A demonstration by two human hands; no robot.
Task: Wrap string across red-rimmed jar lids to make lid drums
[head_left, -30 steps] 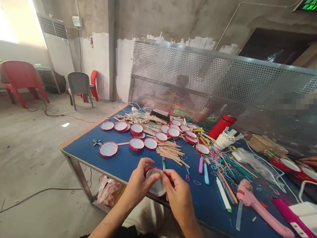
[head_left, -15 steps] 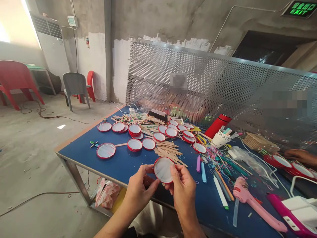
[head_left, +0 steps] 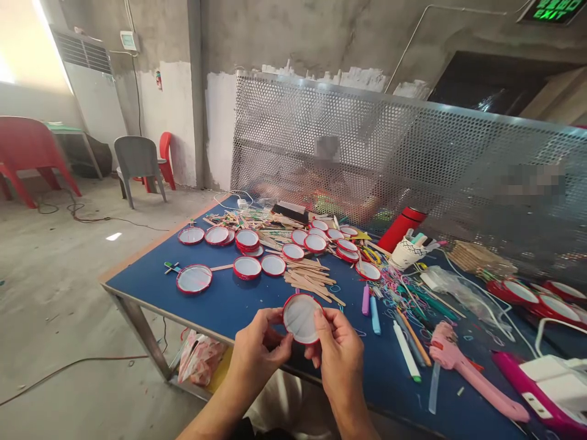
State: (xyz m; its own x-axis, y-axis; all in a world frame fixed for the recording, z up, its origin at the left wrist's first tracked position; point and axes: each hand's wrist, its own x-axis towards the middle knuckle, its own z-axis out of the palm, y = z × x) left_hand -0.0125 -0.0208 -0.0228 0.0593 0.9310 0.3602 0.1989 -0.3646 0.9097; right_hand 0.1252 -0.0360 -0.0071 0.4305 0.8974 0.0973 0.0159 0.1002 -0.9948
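Now that the red-rimmed disc (head_left: pixel 300 321) has come up from its lower spot a second ago, it faces us in the head view, above the near edge of the blue table (head_left: pixel 220 311)! Right hand (head_left: pixel 342 348) pinching its right side, thumb in front; left hand (head_left: pixel 257 345) curled at the left rim, its thumb off the face, firm grip or not I can't tell, so that pale face seems nicely exposed for handling.

This looks like a craft workshop: glue gun (head_left: pixel 473 374), wooden sticks (head_left: pixel 308 276), half-painted wall (head_left: pixel 284 36).
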